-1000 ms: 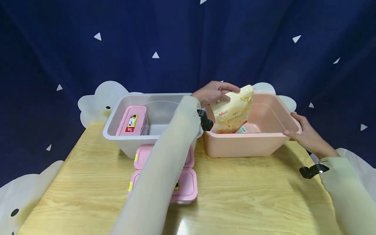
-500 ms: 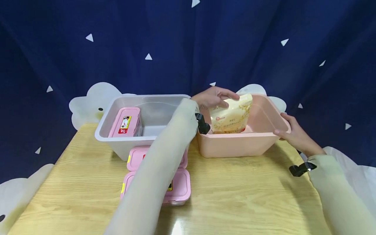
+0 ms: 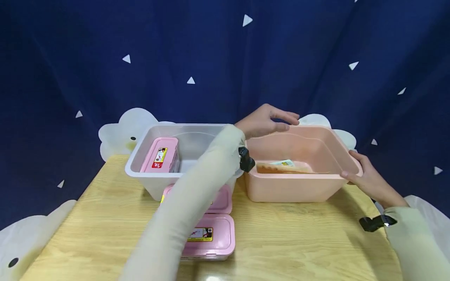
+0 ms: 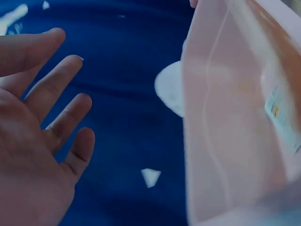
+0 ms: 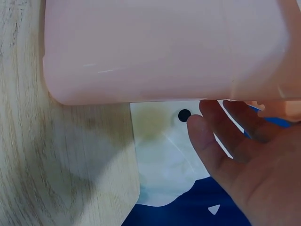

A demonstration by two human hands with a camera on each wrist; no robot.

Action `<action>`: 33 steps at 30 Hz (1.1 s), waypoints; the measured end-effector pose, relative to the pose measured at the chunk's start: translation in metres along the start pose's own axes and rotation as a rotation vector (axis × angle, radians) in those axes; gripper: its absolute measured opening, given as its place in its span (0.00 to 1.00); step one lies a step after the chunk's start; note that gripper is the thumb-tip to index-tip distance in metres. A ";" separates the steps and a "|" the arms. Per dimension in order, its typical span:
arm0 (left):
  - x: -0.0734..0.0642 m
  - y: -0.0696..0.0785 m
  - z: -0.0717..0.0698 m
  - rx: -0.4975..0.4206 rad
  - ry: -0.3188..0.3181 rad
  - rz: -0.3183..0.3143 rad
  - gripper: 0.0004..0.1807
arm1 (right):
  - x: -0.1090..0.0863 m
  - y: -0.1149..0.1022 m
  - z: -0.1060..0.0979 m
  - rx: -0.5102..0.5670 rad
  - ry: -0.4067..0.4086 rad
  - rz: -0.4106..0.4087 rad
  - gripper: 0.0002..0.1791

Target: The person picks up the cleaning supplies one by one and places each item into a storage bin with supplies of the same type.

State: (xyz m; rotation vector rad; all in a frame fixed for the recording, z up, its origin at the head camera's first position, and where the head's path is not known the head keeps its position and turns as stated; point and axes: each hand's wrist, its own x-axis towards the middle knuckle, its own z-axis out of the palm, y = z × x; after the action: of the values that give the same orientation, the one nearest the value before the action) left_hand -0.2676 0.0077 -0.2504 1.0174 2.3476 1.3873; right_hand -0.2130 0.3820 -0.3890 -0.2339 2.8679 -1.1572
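Note:
My left hand [image 3: 265, 121] is held over the back left of the pink bin [image 3: 291, 189], its fingers loosely extended and holding nothing. The left wrist view shows its palm and spread fingers [image 4: 66, 117] apart from the bin wall [image 4: 202, 155]. A cream and orange pouch [image 3: 277, 169] lies low inside the bin, mostly hidden by the front wall. Behind it shows a small pale green packet [image 3: 285, 162]. At the bin's right end my right hand [image 3: 370, 179] holds the rim, thumb toward the front corner; from below, its fingers [image 5: 207, 136] reach up to the rim.
A grey bin [image 3: 151, 181] stands to the left, with a pink-lidded box [image 3: 165, 150] inside. Two more pink-lidded boxes, one near [image 3: 225, 234] and one farther [image 3: 223, 200], sit before it on the wooden table [image 3: 299, 242], partly behind my left sleeve. A blue curtain [image 3: 218, 47] hangs behind.
My left hand has let go of the pouch, which has gone from upright to lying low in the pink bin. The right hand stays at the rim. The head view has shifted slightly.

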 end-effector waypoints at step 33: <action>-0.202 0.008 -0.059 0.370 0.181 0.138 0.23 | 0.036 0.000 -0.010 0.005 -0.009 -0.003 0.51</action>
State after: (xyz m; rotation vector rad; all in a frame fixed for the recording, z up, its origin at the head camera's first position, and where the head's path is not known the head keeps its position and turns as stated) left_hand -0.1467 -0.1643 -0.2422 1.2131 2.7882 1.1545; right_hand -0.2492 0.3834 -0.3805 -0.2428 2.8572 -1.1609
